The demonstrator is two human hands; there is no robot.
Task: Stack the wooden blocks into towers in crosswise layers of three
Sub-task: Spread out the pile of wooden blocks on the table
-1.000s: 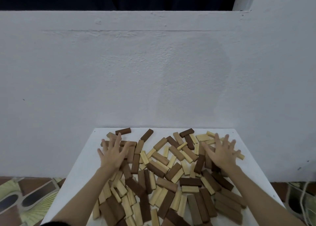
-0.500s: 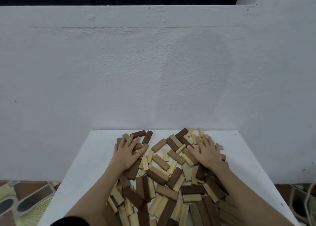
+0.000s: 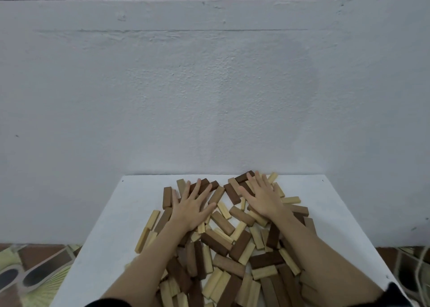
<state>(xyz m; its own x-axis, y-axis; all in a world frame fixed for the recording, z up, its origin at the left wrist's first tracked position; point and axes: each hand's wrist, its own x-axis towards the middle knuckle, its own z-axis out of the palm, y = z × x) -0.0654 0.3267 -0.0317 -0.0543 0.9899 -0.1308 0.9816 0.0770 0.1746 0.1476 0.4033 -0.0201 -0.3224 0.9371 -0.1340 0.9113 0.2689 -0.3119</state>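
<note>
Loose heap of wooden blocks (image 3: 229, 246), dark brown, mid brown and pale, spread flat over middle of white table (image 3: 97, 244). No layers or towers anywhere; blocks lying at all angles, many overlapping.

Left hand (image 3: 190, 208) palm down on far-left part of heap, fingers straight and spread, gripping nothing. Fingertips over a couple of dark blocks near far edge. Blocks under palm hidden.

Right hand (image 3: 265, 196) likewise flat on far-right part of heap, fingers straight, a bit closer together, holding nothing. Dark block (image 3: 244, 176) poking out beyond its fingertips, close to wall (image 3: 209, 85). Pale block (image 3: 290, 200) just right of wrist.

Both forearms crossing heap from near edge, covering a good share of blocks. Dark sleeve cuffs only just visible at bottom, cut off by frame. Near end of heap and near table edge also cut off, so total block count not readable. Light dim, wood tones hard to separate in near part.

Patterned floor (image 3: 35, 274) showing left of table; sth like cord at far right edge, too cropped to identify.
</note>
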